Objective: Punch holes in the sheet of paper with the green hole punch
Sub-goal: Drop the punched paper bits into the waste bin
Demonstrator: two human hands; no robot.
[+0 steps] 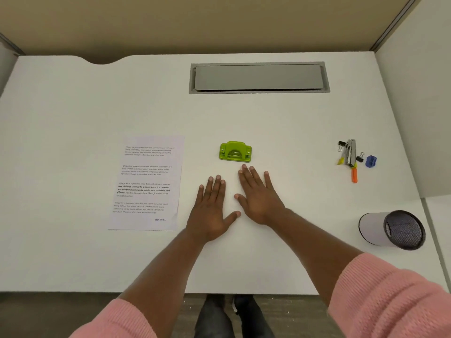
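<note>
White desk [268, 123] with grey cable hatch [258, 78], tan partition [195, 23] behind.

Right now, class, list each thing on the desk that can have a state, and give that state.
Sheet of paper: flat, printed side up.
Green hole punch: untouched.
Left hand: open, flat.
Right hand: open, flat.
Cup: tipped over.
Desk hatch: closed.

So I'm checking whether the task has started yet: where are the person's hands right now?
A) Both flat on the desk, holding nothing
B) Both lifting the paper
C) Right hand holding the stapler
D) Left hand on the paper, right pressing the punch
A: the left hand and right hand lie open on the desk, just short of the green hole punch, with the sheet of paper untouched to the left.
</note>
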